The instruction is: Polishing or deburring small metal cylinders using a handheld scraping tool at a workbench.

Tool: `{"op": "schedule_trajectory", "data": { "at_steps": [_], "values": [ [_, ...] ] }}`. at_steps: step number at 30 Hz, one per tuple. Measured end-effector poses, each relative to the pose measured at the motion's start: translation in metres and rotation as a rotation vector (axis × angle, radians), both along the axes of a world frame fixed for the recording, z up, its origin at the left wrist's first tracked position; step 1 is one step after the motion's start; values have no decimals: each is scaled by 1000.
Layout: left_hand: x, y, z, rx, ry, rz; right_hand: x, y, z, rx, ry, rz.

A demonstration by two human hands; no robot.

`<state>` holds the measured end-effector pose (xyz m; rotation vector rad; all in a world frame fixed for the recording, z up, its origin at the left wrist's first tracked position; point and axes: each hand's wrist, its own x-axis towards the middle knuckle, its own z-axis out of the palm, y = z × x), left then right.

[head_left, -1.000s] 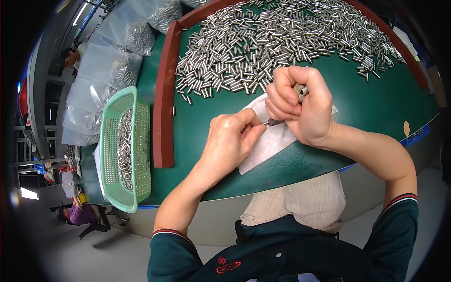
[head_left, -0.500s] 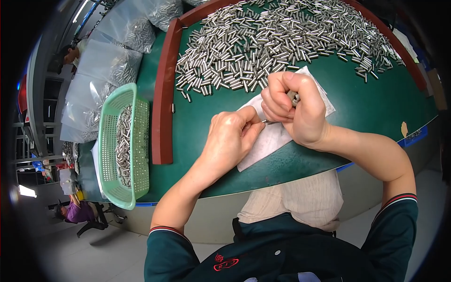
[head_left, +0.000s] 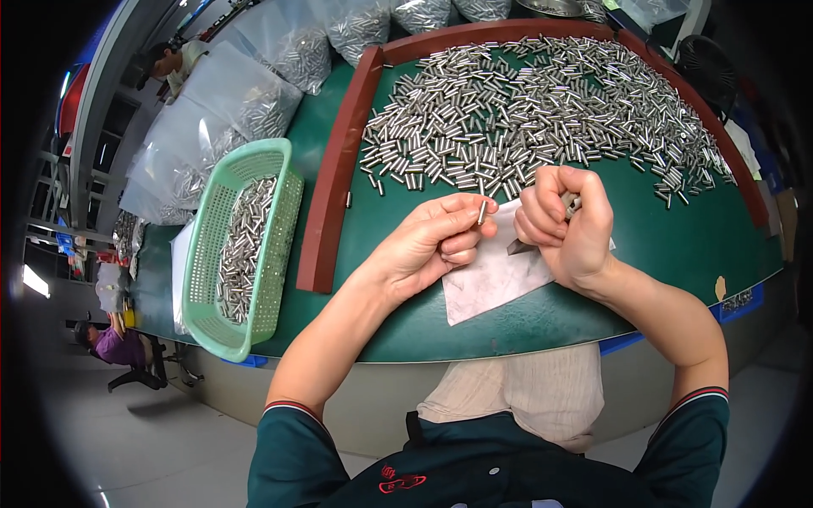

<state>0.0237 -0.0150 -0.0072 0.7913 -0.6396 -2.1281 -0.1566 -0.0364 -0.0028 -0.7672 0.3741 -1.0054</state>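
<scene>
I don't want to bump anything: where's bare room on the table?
On the table, between the right forearm, metal pins and right red rail; a smaller patch between left forearm and left red rail. The far side is crowded with pins.

I see smooth, glinting metal on the heaped pins and the held pin, duller metal on the tool tip. The tabletop is smooth, faintly glossy; the border looks like painted wood, fairly matt; the basket satiny plastic; the bags glossy clear plastic; the pale sheet matt, clothlike.
</scene>
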Motion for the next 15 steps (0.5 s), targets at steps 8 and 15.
{"op": "schedule_trajectory", "data": {
  "at_steps": [8, 15],
  "values": [
    [1, -2, 1, -3, -3, 16, 0, -2, 3, 6, 7, 5],
    [3, -2, 1, 6, 28, 7, 0, -2, 3, 17, 11, -3]
  ]
}}
